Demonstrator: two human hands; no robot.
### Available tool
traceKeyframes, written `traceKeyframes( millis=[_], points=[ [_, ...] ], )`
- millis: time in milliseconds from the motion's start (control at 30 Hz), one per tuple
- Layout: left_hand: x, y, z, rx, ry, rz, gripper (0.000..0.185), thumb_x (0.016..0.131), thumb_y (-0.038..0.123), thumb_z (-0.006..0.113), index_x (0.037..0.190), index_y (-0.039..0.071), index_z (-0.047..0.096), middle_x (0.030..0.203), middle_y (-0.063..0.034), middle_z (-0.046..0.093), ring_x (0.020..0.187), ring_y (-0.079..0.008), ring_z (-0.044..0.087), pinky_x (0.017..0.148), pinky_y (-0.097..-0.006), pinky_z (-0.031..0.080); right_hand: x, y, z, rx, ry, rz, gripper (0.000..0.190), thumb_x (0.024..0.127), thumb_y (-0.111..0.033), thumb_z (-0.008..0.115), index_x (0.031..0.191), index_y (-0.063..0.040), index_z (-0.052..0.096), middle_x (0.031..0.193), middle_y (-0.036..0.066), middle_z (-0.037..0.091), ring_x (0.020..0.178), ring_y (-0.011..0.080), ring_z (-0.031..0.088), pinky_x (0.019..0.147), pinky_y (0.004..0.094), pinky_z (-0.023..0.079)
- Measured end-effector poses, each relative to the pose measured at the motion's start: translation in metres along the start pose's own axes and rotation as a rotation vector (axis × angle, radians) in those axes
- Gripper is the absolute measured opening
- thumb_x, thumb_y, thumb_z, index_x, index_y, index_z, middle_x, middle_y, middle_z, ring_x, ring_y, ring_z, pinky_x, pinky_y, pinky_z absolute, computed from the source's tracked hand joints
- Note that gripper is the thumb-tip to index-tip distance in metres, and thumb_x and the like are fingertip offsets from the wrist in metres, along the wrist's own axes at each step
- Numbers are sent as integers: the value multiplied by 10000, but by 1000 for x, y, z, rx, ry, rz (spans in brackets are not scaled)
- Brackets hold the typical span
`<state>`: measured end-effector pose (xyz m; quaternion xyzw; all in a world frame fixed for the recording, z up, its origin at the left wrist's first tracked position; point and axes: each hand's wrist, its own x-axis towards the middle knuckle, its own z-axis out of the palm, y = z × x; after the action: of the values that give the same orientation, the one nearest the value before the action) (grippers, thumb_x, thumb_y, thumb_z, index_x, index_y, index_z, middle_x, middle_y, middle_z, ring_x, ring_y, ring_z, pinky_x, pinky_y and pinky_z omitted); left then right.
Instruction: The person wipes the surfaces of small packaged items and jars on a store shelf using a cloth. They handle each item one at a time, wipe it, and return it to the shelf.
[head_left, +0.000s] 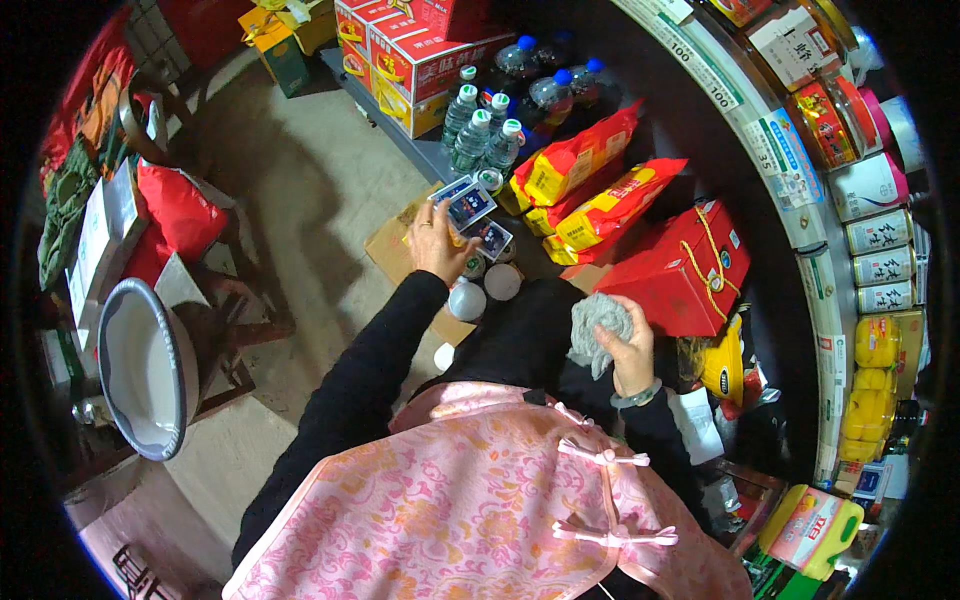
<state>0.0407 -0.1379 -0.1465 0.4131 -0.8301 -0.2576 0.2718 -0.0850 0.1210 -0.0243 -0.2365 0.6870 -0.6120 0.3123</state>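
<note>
My left hand is at the small dark-blue boxes with pale edges, which resemble playing-card packs; its fingers touch the upper boxes, and another box lies by the fingertips. Whether it grips one is not plain. Round cans with pale lids stand just below, beside a flattened piece of cardboard. My right hand holds a crumpled grey cloth in front of the red gift box with a yellow cord.
Clear water bottles, dark soda bottles and red-yellow packets stand ahead. Red cartons are stacked behind them. A shelf with jars and cans curves along the right. At the left are a white basin and a red bag.
</note>
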Motion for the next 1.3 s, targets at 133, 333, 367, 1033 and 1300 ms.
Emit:
traceKeyframes(
  millis=[133, 333, 367, 1033, 1300],
  points=[
    [17, -22, 22, 119, -61, -69, 890, 607, 371, 804, 1323, 72, 368, 1388, -194, 343, 1302, -352, 302, 1004, -548, 276, -4, 10, -1, 4, 100, 62, 446, 709, -29, 709, 1093, -15, 484, 947, 53, 566, 871, 118, 547, 800, 254, 443],
    [25, -31, 35, 181, -128, -70, 775, 594, 338, 807, 1230, 59, 465, 1402, -192, 318, 1318, -349, 274, 1021, -556, 255, -2, 7, -2, 126, -14, 139, 493, 702, 11, 695, 1144, -26, 480, 1025, 71, 583, 944, 149, 567, 860, 282, 446],
    [26, -32, 35, 157, -91, -29, 766, 591, 335, 805, 1218, 56, 466, 1394, -193, 326, 1319, -347, 271, 1021, -551, 256, 0, 6, -1, 139, -23, 176, 500, 698, 13, 697, 1148, -24, 482, 1032, 70, 582, 949, 151, 568, 863, 284, 445],
    [-78, 169, -41, -1482, -382, 135, 802, 594, 33, 814, 1240, 8, 340, 1221, -124, 460, 1121, -215, 494, 965, -353, 410, -16, -74, 13, -980, 52, -953, 421, 718, -283, 653, 1087, -89, 595, 1274, 162, 476, 1218, 357, 401, 1008, 542, 254],
    [-83, 197, -51, -1546, -444, 122, 713, 620, -139, 671, 1218, 44, 330, 1265, -141, 419, 1192, -240, 441, 1019, -381, 361, -39, -81, -36, 115, 233, -352, 445, 812, -93, 634, 1222, -18, 478, 1216, 148, 514, 1100, 220, 522, 922, 335, 427]
  ],
)
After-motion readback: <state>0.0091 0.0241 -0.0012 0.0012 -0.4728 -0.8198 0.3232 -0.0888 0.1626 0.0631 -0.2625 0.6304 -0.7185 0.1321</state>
